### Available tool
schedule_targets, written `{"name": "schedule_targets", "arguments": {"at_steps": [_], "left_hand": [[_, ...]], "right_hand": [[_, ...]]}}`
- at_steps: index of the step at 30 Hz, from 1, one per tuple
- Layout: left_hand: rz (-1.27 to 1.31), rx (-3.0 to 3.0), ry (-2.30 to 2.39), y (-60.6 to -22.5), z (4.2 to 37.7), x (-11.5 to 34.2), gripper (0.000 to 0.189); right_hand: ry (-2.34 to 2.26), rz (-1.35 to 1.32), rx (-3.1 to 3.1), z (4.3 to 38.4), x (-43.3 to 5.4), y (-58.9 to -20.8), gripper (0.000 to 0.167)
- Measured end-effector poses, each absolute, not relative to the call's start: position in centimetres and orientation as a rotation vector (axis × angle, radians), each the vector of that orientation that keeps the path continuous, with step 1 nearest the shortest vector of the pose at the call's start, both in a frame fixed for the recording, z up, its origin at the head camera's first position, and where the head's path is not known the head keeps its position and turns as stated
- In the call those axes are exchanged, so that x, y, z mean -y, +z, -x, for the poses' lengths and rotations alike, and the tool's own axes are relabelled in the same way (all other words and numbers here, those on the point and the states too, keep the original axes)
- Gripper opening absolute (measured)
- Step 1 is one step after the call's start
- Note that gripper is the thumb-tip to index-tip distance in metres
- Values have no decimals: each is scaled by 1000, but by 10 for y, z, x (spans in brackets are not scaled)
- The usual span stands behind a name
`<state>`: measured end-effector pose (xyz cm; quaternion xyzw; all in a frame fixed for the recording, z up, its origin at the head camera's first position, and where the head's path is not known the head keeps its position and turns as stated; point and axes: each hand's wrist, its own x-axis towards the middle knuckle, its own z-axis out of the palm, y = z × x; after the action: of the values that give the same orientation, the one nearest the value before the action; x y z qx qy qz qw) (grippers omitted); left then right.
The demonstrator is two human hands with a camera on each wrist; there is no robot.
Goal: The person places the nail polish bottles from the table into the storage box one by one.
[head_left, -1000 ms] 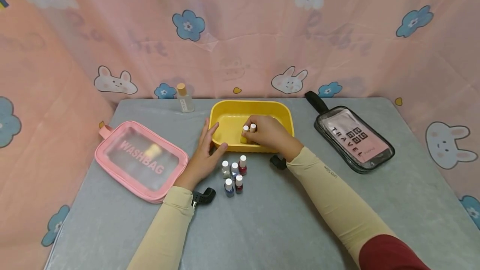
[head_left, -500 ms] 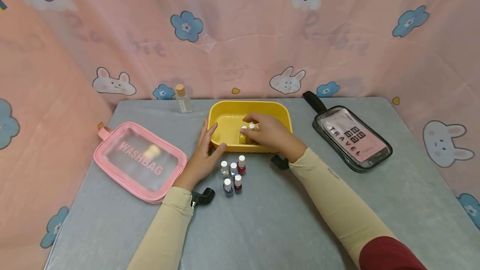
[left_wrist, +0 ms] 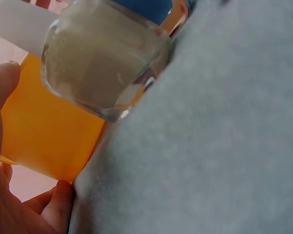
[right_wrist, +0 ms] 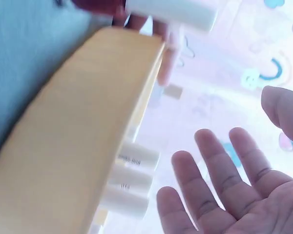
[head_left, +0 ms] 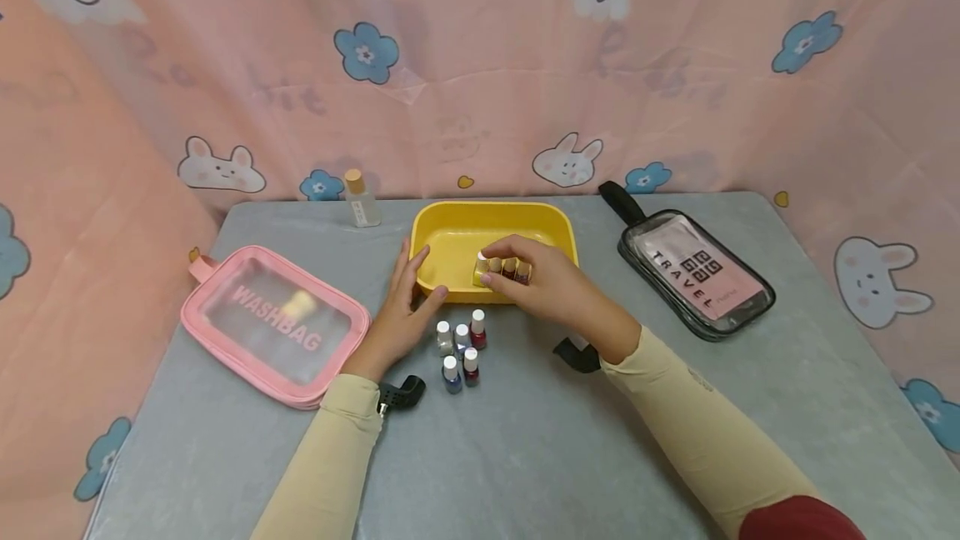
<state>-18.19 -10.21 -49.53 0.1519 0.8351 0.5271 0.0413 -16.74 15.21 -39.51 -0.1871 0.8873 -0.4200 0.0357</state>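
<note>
In the head view my left hand [head_left: 396, 323] rests against the left end of a yellow tray [head_left: 450, 296], its fingers extended. My right hand [head_left: 553, 286] hovers over the tray's front right part; the right wrist view shows its fingers [right_wrist: 205, 190] spread, holding nothing. Beneath it, several small nail polish bottles [head_left: 481, 270] stand in a row inside the tray, partly hidden by the hand. White caps [right_wrist: 134, 181] rise above the rim in the right wrist view. Before the tray stand several more white-capped nail polish bottles, among them a red one [head_left: 477, 330], a blue one [head_left: 452, 377] and a pale one [left_wrist: 102, 58].
A pink-edged clear wash bag [head_left: 273, 327] lies at the left, with something pale yellow showing through. At the right lies a black-edged travel pouch [head_left: 697, 273]. A clear bottle with a gold-coloured cap [head_left: 363, 202] stands at the back left. A pink patterned cloth [head_left: 465, 65] hangs behind the table.
My right hand has let go of a nail polish bottle in the tray, spread its fingers and drawn back slightly, uncovering more of the row. My left hand stays at the tray.
</note>
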Motion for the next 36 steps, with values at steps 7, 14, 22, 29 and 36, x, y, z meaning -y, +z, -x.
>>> {"name": "schedule_targets", "arguments": {"at_steps": [7,14,22,29,36], "left_hand": [[-465,-2558,1606,-494,181,103,73],[-477,-2564,1607,-495,182,104,74],[-489,-2572,1604,-496,182,103,74],[-496,-2580,1608,-495,183,102,74],[-482,-2584,1595,-494,182,103,73]], "right_hand": [[-1329,738,-2660,143,-149,-408,43],[-1349,716,-2608,133,-139,-430,38],[-1420,630,-2591,134,-134,-449,22],[-1466,612,-2611,135,-134,-456,15],[-1460,630,-2613,137,-133,-456,14]]}}
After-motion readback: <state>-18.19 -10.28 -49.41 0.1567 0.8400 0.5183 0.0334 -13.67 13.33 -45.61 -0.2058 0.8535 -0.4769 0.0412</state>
